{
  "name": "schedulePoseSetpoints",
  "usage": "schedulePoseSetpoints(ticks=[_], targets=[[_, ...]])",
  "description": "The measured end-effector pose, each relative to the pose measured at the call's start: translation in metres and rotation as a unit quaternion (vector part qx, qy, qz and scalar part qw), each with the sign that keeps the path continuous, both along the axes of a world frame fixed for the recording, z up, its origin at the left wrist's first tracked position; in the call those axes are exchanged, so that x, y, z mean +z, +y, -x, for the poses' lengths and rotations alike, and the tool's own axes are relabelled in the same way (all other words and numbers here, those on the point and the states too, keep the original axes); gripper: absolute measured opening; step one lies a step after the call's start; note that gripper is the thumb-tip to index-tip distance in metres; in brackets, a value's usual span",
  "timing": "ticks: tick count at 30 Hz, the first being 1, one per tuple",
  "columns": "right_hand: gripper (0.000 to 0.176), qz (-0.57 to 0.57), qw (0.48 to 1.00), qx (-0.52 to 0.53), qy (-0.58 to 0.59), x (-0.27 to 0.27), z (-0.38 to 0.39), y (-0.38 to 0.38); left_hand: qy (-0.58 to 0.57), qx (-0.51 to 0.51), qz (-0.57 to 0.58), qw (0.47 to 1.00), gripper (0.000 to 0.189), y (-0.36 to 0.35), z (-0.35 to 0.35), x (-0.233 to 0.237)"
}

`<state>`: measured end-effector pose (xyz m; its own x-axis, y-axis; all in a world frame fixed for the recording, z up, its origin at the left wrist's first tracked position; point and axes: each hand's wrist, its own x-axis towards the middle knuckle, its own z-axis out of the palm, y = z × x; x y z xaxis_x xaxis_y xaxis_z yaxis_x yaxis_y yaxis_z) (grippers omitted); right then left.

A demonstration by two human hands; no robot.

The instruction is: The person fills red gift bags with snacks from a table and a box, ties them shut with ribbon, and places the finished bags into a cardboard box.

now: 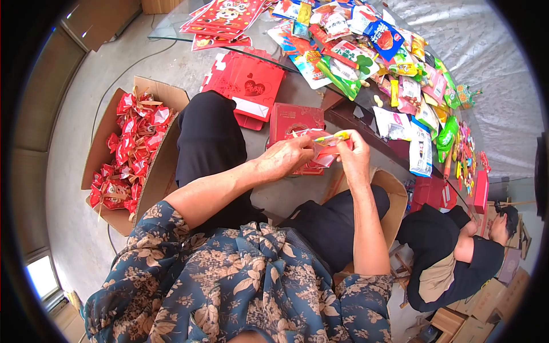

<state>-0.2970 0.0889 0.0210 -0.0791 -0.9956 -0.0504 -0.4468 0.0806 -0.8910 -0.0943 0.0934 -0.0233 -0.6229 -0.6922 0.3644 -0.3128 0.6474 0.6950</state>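
Over my lap, my left hand (pixel 290 154) is closed, its fingers pinching the edge of a small red bag (pixel 327 152). Across from it, my right hand (pixel 355 153) is closed with thumb and forefinger on a small yellow packet (pixel 342 135) at the bag's upper edge. The bag is partly hidden by my fingers, and its contents do not show. Just beyond my hands sits a dark red printed box (pixel 294 119). Another red carton with a heart print (pixel 247 84) stands farther left.
A cardboard box (pixel 182 98) at my left holds several tied red bags (pixel 130 143). Colourful snack packets (pixel 394 86) cover the glass table, with printed red sheets (pixel 226 17) at its far left. Another cardboard box (pixel 396 207) stands by my right knee. A person (pixel 457 257) bends at the right.
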Motion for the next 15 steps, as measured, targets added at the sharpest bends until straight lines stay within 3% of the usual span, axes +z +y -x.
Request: schedulePoseSetpoints(ticks=[4,6,10,13,15], targets=[[0.021,-0.017,0.988,0.089,0.126,-0.010,0.001,0.007,-0.010,0.003,0.054,0.998,0.012,-0.006,0.003,-0.023],[0.019,0.014,0.982,0.111,0.154,0.006,-0.002,0.010,-0.001,0.009,0.027,1.000,0.016,-0.002,-0.002,-0.006],[0.009,0.099,0.992,0.007,0.080,0.041,0.016,-0.016,-0.018,0.014,0.003,1.000,0.022,0.000,-0.003,-0.003],[0.011,0.234,0.925,-0.011,0.298,0.069,0.042,-0.055,-0.022,0.010,-0.004,1.000,0.022,0.000,-0.002,-0.001],[0.012,0.231,0.906,0.006,0.354,0.065,0.061,-0.085,-0.026,0.010,0.006,1.000,0.022,-0.002,0.000,-0.005]])
